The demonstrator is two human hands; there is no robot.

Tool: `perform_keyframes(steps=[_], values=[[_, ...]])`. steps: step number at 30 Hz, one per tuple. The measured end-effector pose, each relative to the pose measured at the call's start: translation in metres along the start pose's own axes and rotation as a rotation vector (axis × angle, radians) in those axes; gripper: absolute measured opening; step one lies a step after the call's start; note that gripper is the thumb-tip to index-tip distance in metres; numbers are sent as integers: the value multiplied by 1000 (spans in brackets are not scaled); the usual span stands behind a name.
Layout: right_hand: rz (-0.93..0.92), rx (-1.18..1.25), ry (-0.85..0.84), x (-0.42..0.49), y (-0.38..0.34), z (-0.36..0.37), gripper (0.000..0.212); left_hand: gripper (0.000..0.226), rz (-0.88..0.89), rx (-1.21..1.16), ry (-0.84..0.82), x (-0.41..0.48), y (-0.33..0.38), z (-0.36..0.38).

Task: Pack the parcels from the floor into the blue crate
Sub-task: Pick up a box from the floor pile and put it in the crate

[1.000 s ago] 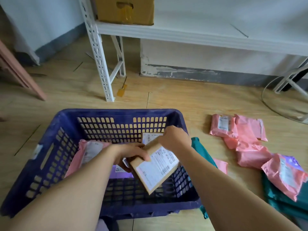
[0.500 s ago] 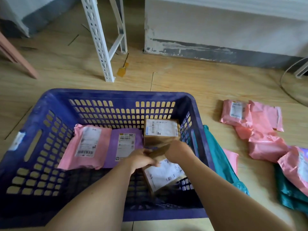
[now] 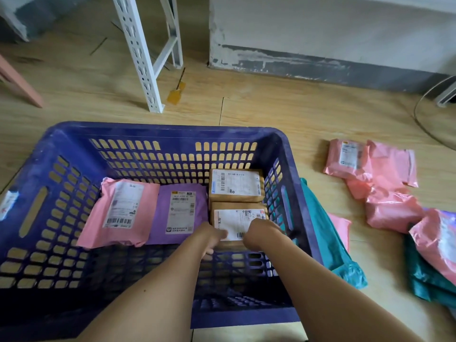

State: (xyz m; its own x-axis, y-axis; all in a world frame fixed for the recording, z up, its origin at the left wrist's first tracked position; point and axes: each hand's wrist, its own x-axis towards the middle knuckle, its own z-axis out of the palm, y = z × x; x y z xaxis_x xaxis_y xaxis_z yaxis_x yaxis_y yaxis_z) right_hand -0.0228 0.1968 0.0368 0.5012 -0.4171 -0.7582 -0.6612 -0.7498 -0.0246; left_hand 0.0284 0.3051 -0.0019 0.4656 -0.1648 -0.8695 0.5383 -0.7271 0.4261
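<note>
Progress: lowered the brown parcel (image 3: 238, 218) from its tilted hold and laid it flat, label up, on the bottom of the blue crate (image 3: 160, 127), touching the second brown parcel (image 3: 234, 185) behind it and just beside the purple parcel (image 3: 180, 213). Kept the left hand (image 3: 212, 236) and the right hand (image 3: 261, 232) curled over its near edge, grasp not yet let go. Judged this placing nearly finished, with pink parcels (image 3: 389, 211) and a green parcel (image 3: 328, 238) left on the floor (image 3: 271, 114) to pick.

Head view looks down (close, wide-angle) into the crate (image 3: 158, 130).
</note>
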Motion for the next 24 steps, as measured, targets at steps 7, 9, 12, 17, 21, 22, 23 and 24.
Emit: perform_keyframes(steps=[7,9,12,17,21,22,23,24], values=[[-32,3,-90,4,5,0,38,83,192,-63,120,4,11,-1],[-25,19,-79,5,7,0,37,95,280,-124,195,7,16,-3],[-25,39,-66,7,10,-1,36,86,336,-144,169,15,26,-8],[-23,28,-78,12,10,-1,28,58,327,-93,121,17,29,-15],[-21,18,-81,14,8,-2,23,60,306,-50,83,19,24,-17],[-25,21,-80,16,8,-1,29,60,302,-53,81,21,23,-17],[-25,25,-89,15,8,-1,34,61,299,-57,78,22,23,-18],[-33,26,-87,15,8,-2,37,62,298,-61,77,23,24,-19]])
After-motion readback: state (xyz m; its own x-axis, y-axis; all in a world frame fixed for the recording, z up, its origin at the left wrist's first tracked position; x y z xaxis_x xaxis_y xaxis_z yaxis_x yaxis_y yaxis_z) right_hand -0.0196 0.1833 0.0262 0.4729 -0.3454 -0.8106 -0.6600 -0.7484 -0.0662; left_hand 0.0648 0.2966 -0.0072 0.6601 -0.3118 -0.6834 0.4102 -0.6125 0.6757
